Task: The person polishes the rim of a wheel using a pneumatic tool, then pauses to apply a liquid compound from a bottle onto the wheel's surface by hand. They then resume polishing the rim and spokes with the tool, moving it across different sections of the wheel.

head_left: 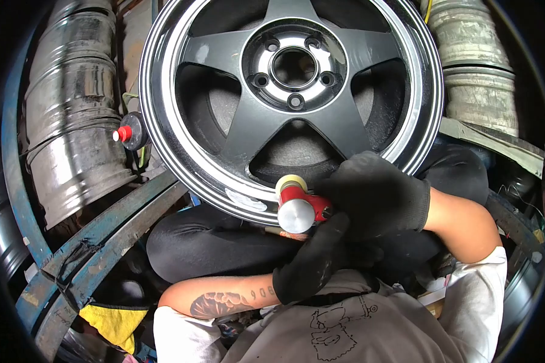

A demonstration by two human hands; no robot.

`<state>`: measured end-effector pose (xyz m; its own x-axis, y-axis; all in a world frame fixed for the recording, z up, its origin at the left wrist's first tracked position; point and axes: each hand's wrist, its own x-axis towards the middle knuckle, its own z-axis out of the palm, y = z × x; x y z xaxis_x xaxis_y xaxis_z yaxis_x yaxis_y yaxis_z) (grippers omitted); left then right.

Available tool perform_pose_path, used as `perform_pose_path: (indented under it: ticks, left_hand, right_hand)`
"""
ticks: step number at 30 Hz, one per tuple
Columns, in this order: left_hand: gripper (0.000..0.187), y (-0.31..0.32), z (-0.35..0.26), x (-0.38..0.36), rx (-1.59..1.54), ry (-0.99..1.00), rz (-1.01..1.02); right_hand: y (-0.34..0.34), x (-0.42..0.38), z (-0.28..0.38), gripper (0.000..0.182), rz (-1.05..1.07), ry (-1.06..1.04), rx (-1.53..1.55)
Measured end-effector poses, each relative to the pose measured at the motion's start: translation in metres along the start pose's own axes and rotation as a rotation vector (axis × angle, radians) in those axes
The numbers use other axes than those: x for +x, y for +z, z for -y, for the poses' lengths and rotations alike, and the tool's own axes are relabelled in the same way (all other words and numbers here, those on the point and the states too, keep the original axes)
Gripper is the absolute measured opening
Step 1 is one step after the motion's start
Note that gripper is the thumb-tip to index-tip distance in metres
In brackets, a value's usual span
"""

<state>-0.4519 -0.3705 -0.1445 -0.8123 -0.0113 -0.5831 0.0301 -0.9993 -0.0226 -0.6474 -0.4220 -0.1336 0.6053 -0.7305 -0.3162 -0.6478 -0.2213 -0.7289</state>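
Observation:
A dark grey five-spoke car wheel (254,130) with a shiny lip lies face up in front of my lap. At its near lip is a small red air polisher (293,196) with a silver round head and a yellow pad, the pad against or just above the rim. My right hand (375,193), in a black glove, is wrapped round the polisher's body from the right. My left hand (312,260), also black-gloved, closes in from below at the tool's rear; its fingers are partly hidden. Beside the tool, a whitish smear (246,199) marks the lip.
Stacked bare metal wheel barrels (72,121) stand at the left, more barrels (475,60) at the right. Blue metal frame bars (103,233) run along the left. A dark round object with a red tip (133,131) sits beside the wheel. A yellow cloth (115,323) hangs lower left.

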Motion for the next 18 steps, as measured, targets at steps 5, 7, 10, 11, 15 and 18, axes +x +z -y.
perform_pose_path:
  ticks: [5,7,10,11,15,18]
  left_hand:
    - [0.067,0.013,-0.004,-0.009,-0.096,0.193,-0.082]
    - [0.065,0.013,-0.008,-0.01,-0.137,0.209,-0.083]
    - [0.065,-0.001,-0.007,-0.009,-0.117,0.193,-0.027]
    - [0.065,-0.005,-0.005,-0.007,-0.114,0.177,0.003]
    - [0.068,0.003,-0.004,-0.006,-0.014,0.089,-0.068]
    - [0.071,0.008,-0.008,-0.002,0.031,0.098,-0.036]
  right_hand:
    - [0.002,0.019,0.001,0.047,0.016,-0.019,0.024]
    - [0.006,0.024,0.002,0.045,-0.016,-0.045,-0.015]
    - [0.012,0.028,0.002,0.042,-0.02,-0.003,0.012]
    - [0.011,0.026,0.002,0.041,-0.041,-0.006,0.004]
    - [-0.007,0.014,0.006,0.039,0.036,0.047,-0.029]
    - [-0.009,0.012,0.003,0.042,0.106,0.062,-0.031]
